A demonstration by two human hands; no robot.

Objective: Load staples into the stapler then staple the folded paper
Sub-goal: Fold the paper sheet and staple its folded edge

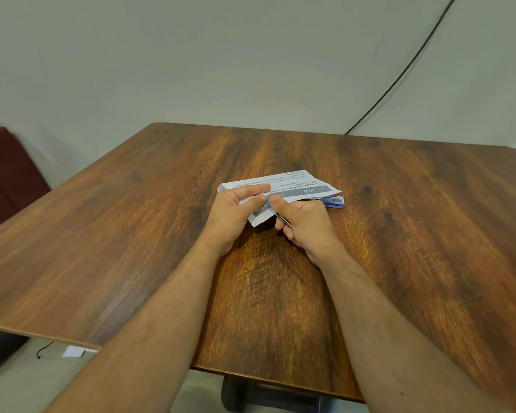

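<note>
Stapler [280, 214] mostly hidden inside closed right hand [306, 223]; left hand [236, 213] pinches folded paper [283, 189].

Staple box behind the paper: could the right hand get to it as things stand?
Probably not right away. The right hand is gripping the stapler at the folded paper, and the blue staple box lies just beyond, half tucked under the paper's edge.
</note>
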